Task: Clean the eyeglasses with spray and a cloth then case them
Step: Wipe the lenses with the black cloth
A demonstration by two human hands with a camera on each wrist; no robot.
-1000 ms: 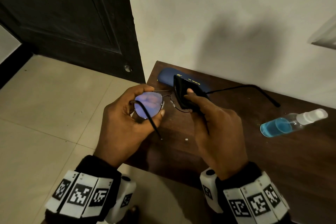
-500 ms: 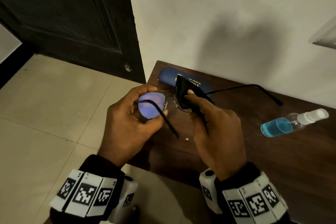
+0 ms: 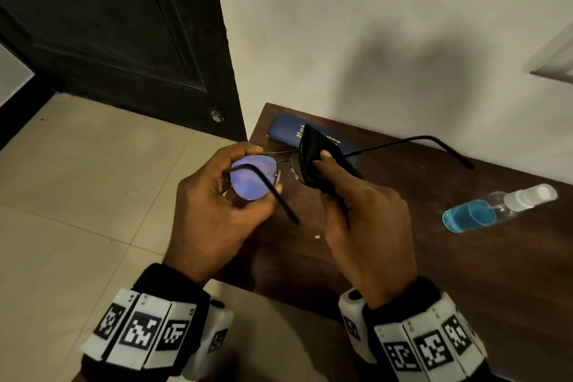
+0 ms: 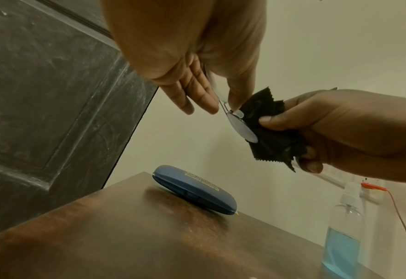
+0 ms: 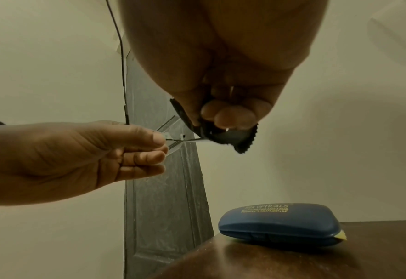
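At the far left stood a dark door [image 3: 117, 28] above a tiled floor [image 3: 62, 195]. The left hand [image 3: 214, 211] was held over the near left corner of the brown surface [image 3: 465, 273]. Its thumb and fingers [image 5: 147, 149] were curled onto the rim of one lens, pinching the eyeglasses [image 3: 252, 178] at that lens. That lens showed a violet reflection in the head view. One temple arm crossed the lens and pointed toward the wearer.

To the right, the bridge of the frame ran into a black cloth [image 3: 313, 158]. The right hand [image 3: 369, 220] gripped this cloth, with the thumb on the near face and the fingers [image 4: 311, 166] curled behind it. The cloth was folded around the second lens; in the left wrist view the lens edge [image 4: 242, 128] lay against the cloth. The second temple arm [image 3: 412, 141] extended out to the right, above the surface.

Behind the hands, a closed blue case [image 3: 285, 130] lay on the surface near the wall [image 3: 372, 25], with yellow lettering on its lid. It was apart from both hands.

Farther right, a clear spray bottle [image 3: 496, 208] lay on its side on the surface, with blue liquid pooled at its base end and a white cap at the other. It was well apart from the case.
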